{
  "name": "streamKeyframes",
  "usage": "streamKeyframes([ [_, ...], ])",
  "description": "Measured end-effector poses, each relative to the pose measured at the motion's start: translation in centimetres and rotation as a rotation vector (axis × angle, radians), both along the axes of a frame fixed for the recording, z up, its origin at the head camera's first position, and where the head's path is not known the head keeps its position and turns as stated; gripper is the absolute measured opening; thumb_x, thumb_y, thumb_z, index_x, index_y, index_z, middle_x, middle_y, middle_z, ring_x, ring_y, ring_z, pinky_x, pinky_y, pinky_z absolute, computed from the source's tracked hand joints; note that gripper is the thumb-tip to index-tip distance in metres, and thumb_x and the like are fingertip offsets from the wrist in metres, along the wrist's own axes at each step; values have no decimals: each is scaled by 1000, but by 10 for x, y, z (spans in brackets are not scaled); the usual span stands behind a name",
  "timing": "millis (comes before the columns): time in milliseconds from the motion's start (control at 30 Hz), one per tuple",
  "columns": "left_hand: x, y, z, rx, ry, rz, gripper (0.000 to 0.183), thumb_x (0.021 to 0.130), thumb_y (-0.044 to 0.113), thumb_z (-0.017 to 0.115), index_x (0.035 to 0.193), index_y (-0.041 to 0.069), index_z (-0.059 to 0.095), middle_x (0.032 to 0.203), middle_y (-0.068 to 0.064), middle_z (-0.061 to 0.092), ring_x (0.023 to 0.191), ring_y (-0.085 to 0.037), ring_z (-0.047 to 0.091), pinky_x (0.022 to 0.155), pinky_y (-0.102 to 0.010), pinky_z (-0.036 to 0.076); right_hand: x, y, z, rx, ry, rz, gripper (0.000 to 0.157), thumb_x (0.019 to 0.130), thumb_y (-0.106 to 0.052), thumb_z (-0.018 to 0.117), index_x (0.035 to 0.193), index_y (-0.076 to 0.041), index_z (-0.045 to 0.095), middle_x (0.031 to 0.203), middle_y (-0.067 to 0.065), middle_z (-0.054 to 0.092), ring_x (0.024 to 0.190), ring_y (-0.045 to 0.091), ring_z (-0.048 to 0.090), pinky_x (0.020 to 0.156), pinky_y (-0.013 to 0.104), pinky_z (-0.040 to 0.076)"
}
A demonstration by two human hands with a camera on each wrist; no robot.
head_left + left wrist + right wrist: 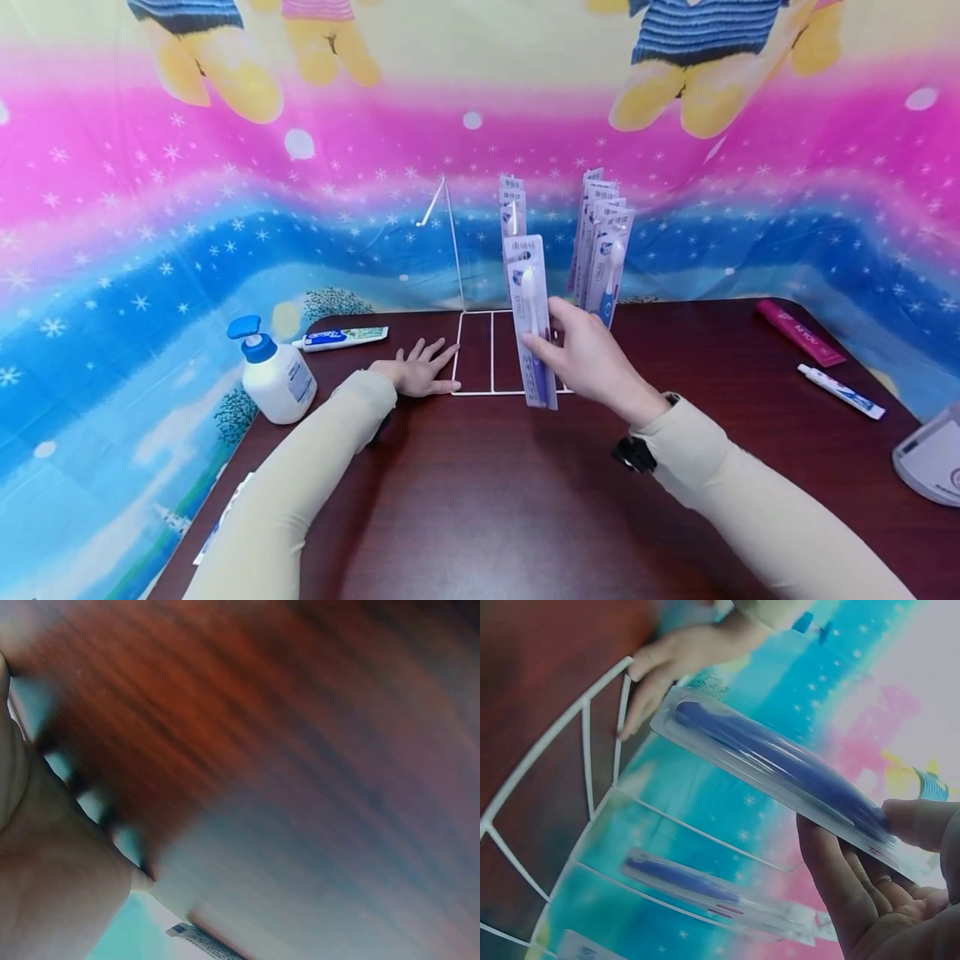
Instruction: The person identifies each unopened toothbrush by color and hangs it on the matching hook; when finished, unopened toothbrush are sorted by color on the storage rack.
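Note:
My right hand (592,350) pinches a packaged toothbrush (531,333) between thumb and fingers, upright in front of a white wire rack (492,350). Its purple handle shows through the clear blister in the right wrist view, where the thumb (919,825) lies on top. Behind it, more packaged toothbrushes (513,198) hang in a row on the rack. A second row of packaged toothbrushes (611,258) hangs further right. My left hand (420,369) lies flat with fingers spread, fingertips at the left edge of the rack's base. A bare hook shows at the rack's left.
On the left stand a white pump bottle (277,379) with a blue top and a toothpaste tube (345,337). To the right lie a pink tube (801,333) and a smaller white tube (842,392), near a white container (933,458). A patterned cloth (375,242) hangs behind the table.

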State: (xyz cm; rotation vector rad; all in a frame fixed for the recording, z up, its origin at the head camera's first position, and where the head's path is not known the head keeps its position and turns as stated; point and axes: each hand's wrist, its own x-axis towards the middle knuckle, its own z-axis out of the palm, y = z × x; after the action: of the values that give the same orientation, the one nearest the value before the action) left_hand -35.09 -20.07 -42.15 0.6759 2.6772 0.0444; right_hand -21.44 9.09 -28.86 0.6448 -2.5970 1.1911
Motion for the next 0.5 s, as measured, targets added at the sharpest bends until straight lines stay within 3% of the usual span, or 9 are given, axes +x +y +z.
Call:
streamKeyframes([
  [200, 1, 0, -1, -2, -14, 2, 85, 84, 72, 28, 148, 28, -5, 154, -6, -5, 136, -38, -5, 101, -64, 5, -17, -10, 12, 31, -3, -22, 38, 88, -26, 63, 121, -10, 52, 108, 7, 63, 84, 16, 64, 69, 37, 52],
  [500, 0, 0, 0, -6, -17, 1, 84, 84, 72, 29, 148, 29, -6, 153, -6, -6, 136, -38, -7, 100, -64, 5, -40, -13, 11, 58, -47, -76, 39, 89, -27, 61, 122, -9, 51, 113, 10, 61, 90, 21, 63, 73, 42, 51],
])
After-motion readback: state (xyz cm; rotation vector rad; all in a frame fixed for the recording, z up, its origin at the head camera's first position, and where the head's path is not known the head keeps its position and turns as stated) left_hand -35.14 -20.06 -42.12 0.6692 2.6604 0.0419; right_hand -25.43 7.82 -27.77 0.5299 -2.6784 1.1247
